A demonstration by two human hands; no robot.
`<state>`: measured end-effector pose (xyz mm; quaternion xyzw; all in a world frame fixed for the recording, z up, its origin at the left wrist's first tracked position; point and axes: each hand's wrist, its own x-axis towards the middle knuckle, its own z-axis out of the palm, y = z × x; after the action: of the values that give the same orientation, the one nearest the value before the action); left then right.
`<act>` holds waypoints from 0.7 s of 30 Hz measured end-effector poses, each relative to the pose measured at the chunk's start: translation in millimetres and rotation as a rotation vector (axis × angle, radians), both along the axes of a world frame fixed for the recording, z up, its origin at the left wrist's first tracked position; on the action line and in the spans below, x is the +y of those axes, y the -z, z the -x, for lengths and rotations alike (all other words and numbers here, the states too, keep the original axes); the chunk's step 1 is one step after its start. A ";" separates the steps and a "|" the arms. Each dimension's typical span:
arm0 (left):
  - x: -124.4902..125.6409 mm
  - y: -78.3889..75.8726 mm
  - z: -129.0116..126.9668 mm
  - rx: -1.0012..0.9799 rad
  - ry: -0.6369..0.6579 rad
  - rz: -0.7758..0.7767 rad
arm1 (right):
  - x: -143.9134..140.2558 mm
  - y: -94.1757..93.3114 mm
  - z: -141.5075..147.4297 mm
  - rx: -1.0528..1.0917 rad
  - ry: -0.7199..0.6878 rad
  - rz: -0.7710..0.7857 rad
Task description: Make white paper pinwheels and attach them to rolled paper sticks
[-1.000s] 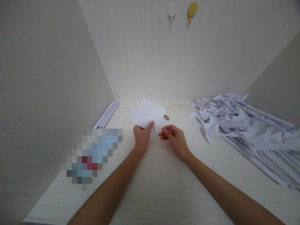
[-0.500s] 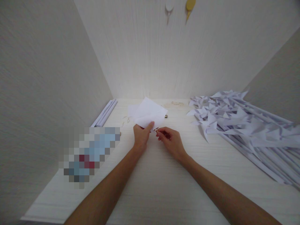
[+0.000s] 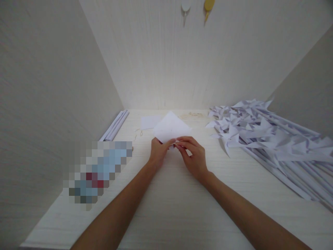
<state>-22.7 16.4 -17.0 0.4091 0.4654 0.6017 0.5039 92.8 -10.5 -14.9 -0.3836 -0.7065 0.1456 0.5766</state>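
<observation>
My left hand [image 3: 159, 152] and my right hand [image 3: 193, 155] meet at the middle of the white table [image 3: 182, 208]. Both pinch the near corner of a white square of paper [image 3: 171, 129], which stands tilted up from the table like a diamond. Something small and thin shows between my right fingertips at that corner; I cannot tell what it is. A second, smaller white sheet [image 3: 149, 122] lies flat on the table just behind and to the left of the held paper.
A large heap of white paper pinwheels on rolled paper sticks [image 3: 267, 139] fills the right side. Several rolled paper sticks [image 3: 114, 125] lie along the left wall. A blurred-out patch [image 3: 100, 170] sits at the left. Rubber bands [image 3: 194, 115] lie near the back wall. Two hooks [image 3: 195, 7] hang above.
My right hand moved left and joined my left hand at the paper's corner. The paper turned and lifted off the sheet behind it, now hiding the small dark object seen earlier.
</observation>
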 end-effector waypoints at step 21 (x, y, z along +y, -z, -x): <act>1.1 -8.9 4.8 0.321 0.051 -0.204 | 13.2 3.1 -9.0 0.392 0.003 0.440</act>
<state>-27.5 17.5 -8.1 0.5607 0.4656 0.5598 0.3942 101.8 2.7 -18.0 -0.4648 -0.5328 0.3657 0.6052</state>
